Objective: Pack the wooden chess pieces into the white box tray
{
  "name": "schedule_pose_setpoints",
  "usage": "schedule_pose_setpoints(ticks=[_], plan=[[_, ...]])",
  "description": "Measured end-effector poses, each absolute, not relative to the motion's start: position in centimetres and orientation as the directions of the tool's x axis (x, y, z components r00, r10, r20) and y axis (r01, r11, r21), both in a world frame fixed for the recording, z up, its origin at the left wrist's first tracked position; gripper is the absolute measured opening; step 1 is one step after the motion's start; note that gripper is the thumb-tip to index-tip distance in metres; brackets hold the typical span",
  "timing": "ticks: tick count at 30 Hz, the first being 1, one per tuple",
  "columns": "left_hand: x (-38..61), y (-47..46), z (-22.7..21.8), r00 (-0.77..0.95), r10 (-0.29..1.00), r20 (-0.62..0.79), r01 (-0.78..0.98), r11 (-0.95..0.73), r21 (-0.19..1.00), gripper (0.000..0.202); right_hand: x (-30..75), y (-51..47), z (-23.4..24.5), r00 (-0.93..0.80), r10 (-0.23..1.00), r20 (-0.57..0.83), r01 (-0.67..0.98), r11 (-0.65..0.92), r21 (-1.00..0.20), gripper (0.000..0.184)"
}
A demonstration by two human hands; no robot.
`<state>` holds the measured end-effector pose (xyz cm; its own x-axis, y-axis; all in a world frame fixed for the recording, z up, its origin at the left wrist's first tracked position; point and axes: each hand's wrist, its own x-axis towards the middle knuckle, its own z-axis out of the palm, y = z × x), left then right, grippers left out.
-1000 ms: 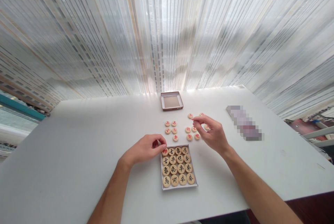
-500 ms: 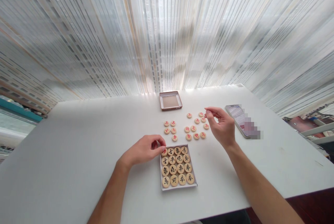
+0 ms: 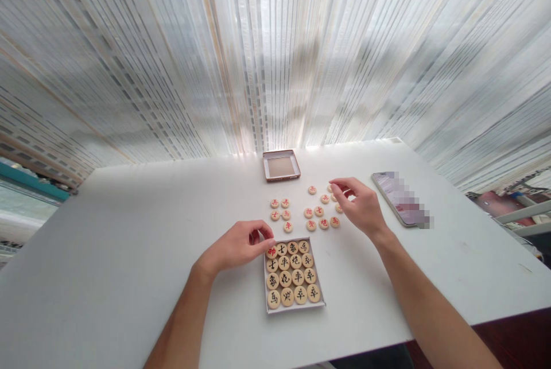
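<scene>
pale round piece (image 3: 329, 189) lies at the tip of the right hand (image 3: 360, 202), whose grip i cannot tell.

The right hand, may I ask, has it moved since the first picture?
Yes: judged against the brown-rimmed box, the right hand has moved rightward and slightly farther away.

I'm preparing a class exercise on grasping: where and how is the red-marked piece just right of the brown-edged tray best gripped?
Probably pinch the red-marked piece at opposite edges, thumb against finger, coming from above: it is a round disc lying flat, apart from the other pieces, so its edge looks free. The right hand is the nearer one.
</scene>
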<state>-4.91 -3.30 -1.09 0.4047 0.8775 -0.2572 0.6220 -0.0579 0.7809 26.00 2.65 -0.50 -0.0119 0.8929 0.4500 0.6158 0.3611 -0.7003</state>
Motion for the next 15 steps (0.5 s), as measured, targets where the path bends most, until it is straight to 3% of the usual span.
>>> schedule_pose_setpoints(ticks=[7, 15], plan=[[-4.97, -3.38, -1.28, 0.406, 0.870, -0.279, 0.623, -0.040, 0.781, 0.025, 26.19, 2.84, -0.73, -0.108, 0.908, 0.405, 0.645, 0.374, -0.666, 0.016], [-4.90, -3.39, -1.07, 0.414, 0.870, -0.266, 0.624, -0.059, 0.779, 0.022, 26.59, 2.74, -1.44, -0.396, 0.904, 0.160, 0.664, 0.402, -0.630, 0.017]])
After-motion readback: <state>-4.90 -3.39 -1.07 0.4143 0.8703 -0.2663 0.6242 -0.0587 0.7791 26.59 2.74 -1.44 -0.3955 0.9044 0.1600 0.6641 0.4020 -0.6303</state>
